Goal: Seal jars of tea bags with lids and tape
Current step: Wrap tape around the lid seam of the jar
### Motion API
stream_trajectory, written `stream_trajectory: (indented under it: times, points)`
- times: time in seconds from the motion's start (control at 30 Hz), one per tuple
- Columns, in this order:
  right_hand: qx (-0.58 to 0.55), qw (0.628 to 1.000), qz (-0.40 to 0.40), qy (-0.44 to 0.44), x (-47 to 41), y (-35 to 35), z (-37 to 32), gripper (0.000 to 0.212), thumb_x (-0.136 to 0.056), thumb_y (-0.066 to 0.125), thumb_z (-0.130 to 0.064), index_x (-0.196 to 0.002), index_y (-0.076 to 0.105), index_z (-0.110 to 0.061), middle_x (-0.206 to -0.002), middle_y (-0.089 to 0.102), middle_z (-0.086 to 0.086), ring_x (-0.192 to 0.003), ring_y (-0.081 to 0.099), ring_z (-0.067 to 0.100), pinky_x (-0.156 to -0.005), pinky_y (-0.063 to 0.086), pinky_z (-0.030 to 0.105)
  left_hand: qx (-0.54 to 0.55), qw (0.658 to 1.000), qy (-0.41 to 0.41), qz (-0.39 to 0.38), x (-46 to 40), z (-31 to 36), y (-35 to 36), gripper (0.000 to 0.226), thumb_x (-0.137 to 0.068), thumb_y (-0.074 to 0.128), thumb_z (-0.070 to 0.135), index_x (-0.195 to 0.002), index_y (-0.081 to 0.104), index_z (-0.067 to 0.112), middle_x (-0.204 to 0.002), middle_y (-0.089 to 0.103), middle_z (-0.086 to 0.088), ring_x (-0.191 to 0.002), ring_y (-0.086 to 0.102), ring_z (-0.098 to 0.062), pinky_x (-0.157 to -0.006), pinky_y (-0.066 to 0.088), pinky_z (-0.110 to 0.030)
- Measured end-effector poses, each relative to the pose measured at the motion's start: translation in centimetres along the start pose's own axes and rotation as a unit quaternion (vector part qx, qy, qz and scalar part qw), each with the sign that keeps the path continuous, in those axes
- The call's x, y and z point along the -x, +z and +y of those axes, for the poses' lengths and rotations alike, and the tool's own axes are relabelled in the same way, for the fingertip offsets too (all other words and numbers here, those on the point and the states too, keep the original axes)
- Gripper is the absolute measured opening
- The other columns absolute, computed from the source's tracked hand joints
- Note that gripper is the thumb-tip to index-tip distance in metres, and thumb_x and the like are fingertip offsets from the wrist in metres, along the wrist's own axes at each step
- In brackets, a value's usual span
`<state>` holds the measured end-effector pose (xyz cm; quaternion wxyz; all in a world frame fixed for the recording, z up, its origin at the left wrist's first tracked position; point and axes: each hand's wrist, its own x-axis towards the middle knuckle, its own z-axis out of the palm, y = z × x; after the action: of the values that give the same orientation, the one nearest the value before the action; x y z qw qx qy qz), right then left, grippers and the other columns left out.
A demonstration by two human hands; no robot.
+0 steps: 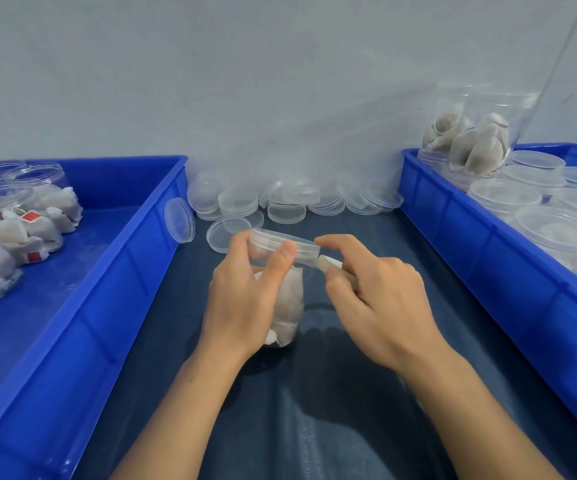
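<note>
Your left hand (pixel 245 299) is wrapped around a clear jar (pixel 287 299) of tea bags, holding it upright in the middle of the dark worktop (pixel 314 427), with the thumb pressed up against the rim of the clear lid (pixel 281 244) that sits on top. Your right hand (pixel 380 299) is just beside the lid's right edge, forefinger stretched out to touch it, while thumb and curled fingers pinch a small roll of tape (pixel 330 263). A heap of loose lids (pixel 280 202) lies against the wall behind the jar. The blue bin (pixel 89 306) on your left holds open jars (pixel 13 209) of tea bags. The blue bin (pixel 487 244) on your right holds lidded jars (pixel 536 202), with two more jars (pixel 470 133) stacked at its far corner.
</note>
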<state>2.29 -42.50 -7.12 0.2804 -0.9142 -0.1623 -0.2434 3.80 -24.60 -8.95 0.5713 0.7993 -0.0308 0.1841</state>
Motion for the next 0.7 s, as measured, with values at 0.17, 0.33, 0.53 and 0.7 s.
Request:
stream_trajectory:
  times: [0.17, 0.33, 0.53, 0.7]
  points:
    - [0.019, 0.999, 0.011, -0.025, 0.01, -0.10, -0.08, 0.031, -0.096, 0.040, -0.042, -0.123, 0.055, -0.036, -0.049, 0.048, -0.009, -0.048, 0.050, 0.018, -0.055, 0.048, 0.038, 0.039, 0.999, 0.008, 0.008, -0.18, -0.19, -0.09, 0.050, -0.084, 0.053, 0.073, -0.104, 0.065, 0.028, -0.101, 0.071, 0.022, -0.094, 0.066, 0.002, -0.078, 0.045, -0.025]
    - [0.036, 0.999, 0.017, -0.021, -0.10, -0.01, 0.07, 0.028, -0.096, 0.046, -0.039, -0.121, 0.058, -0.032, -0.052, 0.051, -0.012, -0.049, 0.054, 0.017, -0.055, 0.050, 0.038, 0.057, 0.998, 0.025, 0.002, -0.31, -0.58, -0.12, 0.050, -0.086, 0.056, 0.070, -0.103, 0.065, 0.024, -0.099, 0.072, 0.018, -0.092, 0.067, -0.003, -0.077, 0.047, -0.021]
    - [0.038, 0.999, 0.009, 0.009, -0.27, -0.14, 0.20, 0.034, -0.096, 0.043, -0.042, -0.125, 0.058, -0.032, -0.053, 0.053, -0.008, -0.053, 0.057, 0.020, -0.060, 0.050, 0.039, 0.073, 0.997, 0.021, -0.016, -0.26, -0.69, -0.01, 0.051, -0.086, 0.057, 0.070, -0.098, 0.066, 0.021, -0.092, 0.072, 0.014, -0.088, 0.067, -0.005, -0.077, 0.051, -0.018]
    - [0.034, 0.999, 0.006, 0.017, -0.27, -0.19, 0.38, 0.036, -0.096, 0.041, -0.044, -0.127, 0.057, -0.033, -0.053, 0.054, -0.007, -0.054, 0.057, 0.018, -0.062, 0.050, 0.038, 0.088, 0.996, 0.012, -0.019, -0.24, -0.50, 0.07, 0.055, -0.085, 0.058, 0.071, -0.099, 0.068, 0.020, -0.098, 0.073, -0.003, -0.098, 0.068, -0.027, -0.086, 0.054, -0.045]
